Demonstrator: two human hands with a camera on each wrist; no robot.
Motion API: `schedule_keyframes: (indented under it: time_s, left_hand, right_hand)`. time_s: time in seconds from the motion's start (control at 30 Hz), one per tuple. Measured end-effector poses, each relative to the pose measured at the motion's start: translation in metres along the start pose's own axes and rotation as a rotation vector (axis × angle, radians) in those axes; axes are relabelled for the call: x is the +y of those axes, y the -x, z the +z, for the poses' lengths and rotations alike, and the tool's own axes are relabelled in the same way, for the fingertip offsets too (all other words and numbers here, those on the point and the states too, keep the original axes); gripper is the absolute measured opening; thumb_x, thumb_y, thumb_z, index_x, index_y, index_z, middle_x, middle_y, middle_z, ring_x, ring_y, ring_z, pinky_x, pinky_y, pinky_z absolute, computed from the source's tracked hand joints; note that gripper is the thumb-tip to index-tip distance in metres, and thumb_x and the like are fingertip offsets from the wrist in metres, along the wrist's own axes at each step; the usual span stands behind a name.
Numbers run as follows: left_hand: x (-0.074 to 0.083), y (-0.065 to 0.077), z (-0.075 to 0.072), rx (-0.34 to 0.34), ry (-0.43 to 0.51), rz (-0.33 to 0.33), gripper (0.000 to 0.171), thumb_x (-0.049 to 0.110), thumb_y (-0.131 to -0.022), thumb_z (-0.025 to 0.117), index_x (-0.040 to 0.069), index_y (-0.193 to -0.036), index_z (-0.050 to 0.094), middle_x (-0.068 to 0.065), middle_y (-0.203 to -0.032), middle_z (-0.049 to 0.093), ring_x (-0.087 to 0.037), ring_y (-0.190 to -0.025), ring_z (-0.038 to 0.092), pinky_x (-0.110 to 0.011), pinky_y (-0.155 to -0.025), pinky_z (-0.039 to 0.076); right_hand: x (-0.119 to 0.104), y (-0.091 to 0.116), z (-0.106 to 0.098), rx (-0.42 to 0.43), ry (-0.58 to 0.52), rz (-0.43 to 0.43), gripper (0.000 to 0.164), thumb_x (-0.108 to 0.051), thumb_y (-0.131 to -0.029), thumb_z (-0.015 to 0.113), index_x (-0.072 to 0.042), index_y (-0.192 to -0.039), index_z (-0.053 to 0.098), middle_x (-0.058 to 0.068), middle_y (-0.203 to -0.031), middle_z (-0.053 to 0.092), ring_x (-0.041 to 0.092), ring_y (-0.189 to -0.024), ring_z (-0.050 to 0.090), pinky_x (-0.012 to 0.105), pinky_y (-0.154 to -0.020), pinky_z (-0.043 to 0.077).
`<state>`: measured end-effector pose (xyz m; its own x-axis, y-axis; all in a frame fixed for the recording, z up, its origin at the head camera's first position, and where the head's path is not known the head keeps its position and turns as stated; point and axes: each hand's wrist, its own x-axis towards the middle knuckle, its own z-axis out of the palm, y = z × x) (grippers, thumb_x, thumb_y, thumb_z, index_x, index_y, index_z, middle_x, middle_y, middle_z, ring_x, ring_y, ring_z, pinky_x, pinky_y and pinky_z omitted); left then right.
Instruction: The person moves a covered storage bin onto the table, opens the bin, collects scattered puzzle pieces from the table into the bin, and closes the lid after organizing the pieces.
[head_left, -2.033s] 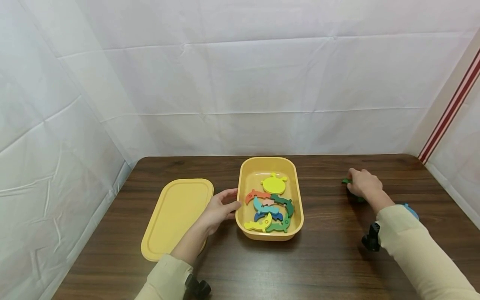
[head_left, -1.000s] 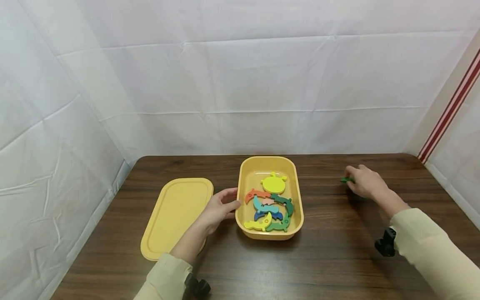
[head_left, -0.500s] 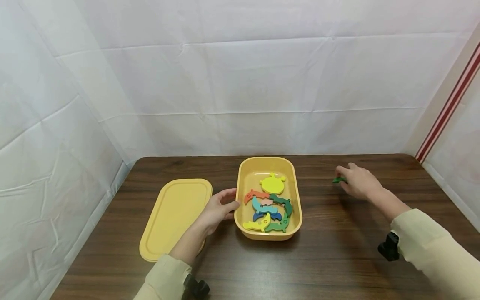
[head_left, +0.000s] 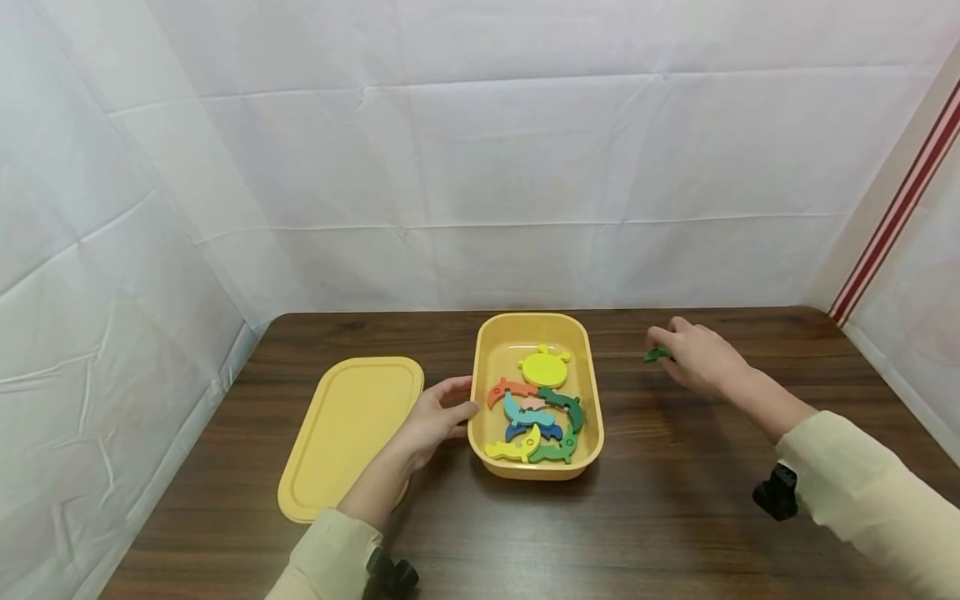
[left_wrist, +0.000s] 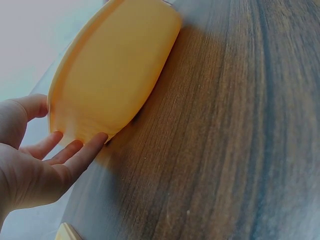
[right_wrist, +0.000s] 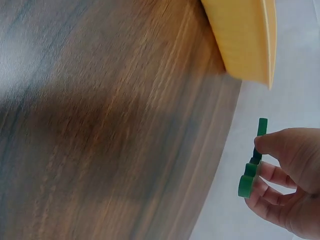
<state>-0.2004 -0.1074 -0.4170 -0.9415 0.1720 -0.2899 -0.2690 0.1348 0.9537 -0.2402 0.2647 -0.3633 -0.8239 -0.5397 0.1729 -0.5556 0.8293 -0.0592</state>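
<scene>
In the head view a yellow plastic box (head_left: 537, 472) stands mid-table, with several flat animal-shaped toy pieces inside, among them a yellow turtle shape (head_left: 544, 370). My left hand (head_left: 437, 417) holds the box by its left side. In the left wrist view the thumb is at the rim and the fingertips (left_wrist: 100, 138) lie against the outer wall. My right hand (head_left: 697, 358) is right of the box and pinches a green toy piece (right_wrist: 248, 175) between thumb and fingers. This piece is thin, with rounded lobes along one end; the hand partly covers it.
A flat yellow lid (head_left: 352, 433) lies on the dark wood table (head_left: 630, 533), left of the box and partly under my left forearm. White cloth (head_left: 510, 167) hangs behind the table and along its sides.
My right hand has lifted the green toy piece and moved left with it toward the box. A blue thing seen beside my right sleeve at first is now hidden. My left hand stays on the box.
</scene>
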Motion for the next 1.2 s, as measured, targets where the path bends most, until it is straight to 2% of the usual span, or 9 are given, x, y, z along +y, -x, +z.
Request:
schedule_keyframes:
  time_s: [0.27, 0.53, 0.87, 1.2]
  left_hand:
    - [0.001, 0.001, 0.001, -0.02, 0.028, 0.018, 0.05, 0.008, -0.088, 0.057, 0.003, -0.135, 0.041, -0.018, -0.136, 0.043, -0.031, -0.11, 0.056, -0.039, -0.081, 0.054]
    - [0.001, 0.0, 0.001, -0.021, 0.028, 0.021, 0.05, 0.008, -0.088, 0.057, 0.003, -0.135, 0.041, -0.018, -0.136, 0.043, -0.03, -0.111, 0.055, -0.039, -0.081, 0.054]
    - [0.002, 0.0, 0.001, 0.0, 0.019, 0.014, 0.048, 0.008, -0.088, 0.058, 0.005, -0.134, 0.044, -0.015, -0.134, 0.046, -0.023, -0.105, 0.058, -0.035, -0.078, 0.055]
    - [0.0, 0.0, 0.001, 0.008, 0.021, 0.004, 0.05, 0.008, -0.086, 0.06, 0.005, -0.134, 0.044, -0.015, -0.133, 0.047, -0.024, -0.103, 0.059, -0.036, -0.078, 0.055]
  right_hand:
    - [-0.017, -0.009, -0.005, 0.028, 0.0, -0.062, 0.021, -0.004, -0.079, 0.069, -0.011, -0.096, 0.057, 0.008, -0.083, 0.052, 0.017, -0.062, 0.047, 0.03, -0.054, 0.042]
    - [-0.036, -0.018, -0.009, 0.044, 0.008, -0.13, 0.021, -0.005, -0.079, 0.069, -0.013, -0.095, 0.058, 0.004, -0.081, 0.05, 0.016, -0.064, 0.046, 0.03, -0.059, 0.041]
    - [-0.069, -0.028, -0.013, 0.048, 0.023, -0.22, 0.021, -0.007, -0.078, 0.071, -0.014, -0.095, 0.059, 0.004, -0.082, 0.05, 0.016, -0.063, 0.045, 0.026, -0.057, 0.041]
    - [-0.095, -0.033, -0.008, 0.038, 0.045, -0.319, 0.02, -0.009, -0.078, 0.072, -0.015, -0.091, 0.059, 0.006, -0.085, 0.052, 0.017, -0.065, 0.047, 0.025, -0.058, 0.044]
